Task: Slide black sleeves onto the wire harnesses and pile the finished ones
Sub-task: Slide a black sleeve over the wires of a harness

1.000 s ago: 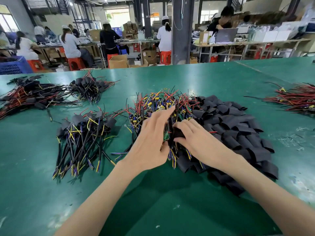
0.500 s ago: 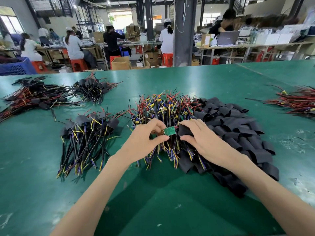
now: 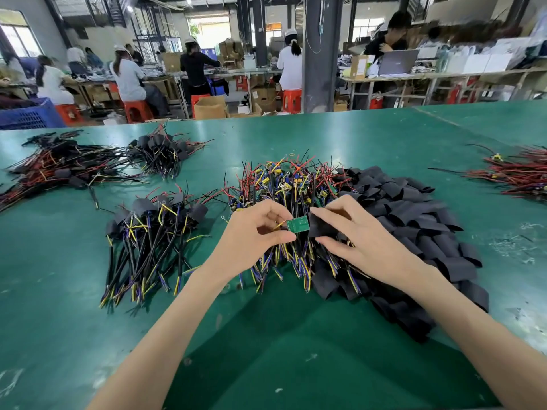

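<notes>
Though apart, left hand (image 3: 255,232), right hand (image 3: 358,241)

Both arms are extended forward, hands nearly meeting. The left hand (image 3: 254,232) pinches a small green board (image 3: 297,225) between curled thumb and forefinger. The right hand (image 3: 355,232) pinches a black sleeve (image 3: 321,227) just beside the board.

Green-topped desk (image 3: 370,137), scuffed white near its right edge. Beyond the far edge: a dark steel column (image 3: 321,54), long workbenches (image 3: 444,75), workers (image 3: 130,78) seated on red stools (image 3: 291,100), and a cardboard box (image 3: 210,108) on the floor. A blue crate (image 3: 29,118) stands past the far-left corner. A laptop (image 3: 398,62) sits on the right-hand bench. Daylight enters by a left window (image 3: 14,39) and a rear opening (image 3: 211,32).
</notes>
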{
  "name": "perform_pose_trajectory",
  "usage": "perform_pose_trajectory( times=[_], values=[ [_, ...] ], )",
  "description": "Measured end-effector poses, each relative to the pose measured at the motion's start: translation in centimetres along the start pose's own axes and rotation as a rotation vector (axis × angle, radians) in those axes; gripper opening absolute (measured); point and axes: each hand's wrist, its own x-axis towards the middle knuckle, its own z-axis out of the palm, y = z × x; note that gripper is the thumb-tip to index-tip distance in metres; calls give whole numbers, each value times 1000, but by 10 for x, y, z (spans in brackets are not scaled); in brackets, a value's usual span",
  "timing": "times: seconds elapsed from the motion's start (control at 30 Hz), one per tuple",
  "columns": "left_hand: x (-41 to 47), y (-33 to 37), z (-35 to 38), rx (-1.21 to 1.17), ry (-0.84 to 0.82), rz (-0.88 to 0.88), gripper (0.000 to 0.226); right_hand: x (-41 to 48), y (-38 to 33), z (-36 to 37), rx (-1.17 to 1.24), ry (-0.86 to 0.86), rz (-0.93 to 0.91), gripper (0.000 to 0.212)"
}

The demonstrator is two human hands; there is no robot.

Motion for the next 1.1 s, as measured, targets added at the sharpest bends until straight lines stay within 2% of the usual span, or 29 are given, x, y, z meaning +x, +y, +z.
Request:
perform_pose_trajectory(
  times=[0.5,0.73,0.9,1.1],
  values=[
    [-2,4,-2,55,-17,49,25,1,1,-6,183,86,15,35],
    [-2,4,-3,63,-26,77,29,0,2,-3,202,82,14,35],
    [-3,4,-2,65,3,90,40,-1,0,-5,328,84,79,33],
    [-3,5,-1,64,-24,103,29,-1,-2,-5,401,48,124,31]
  ],
)
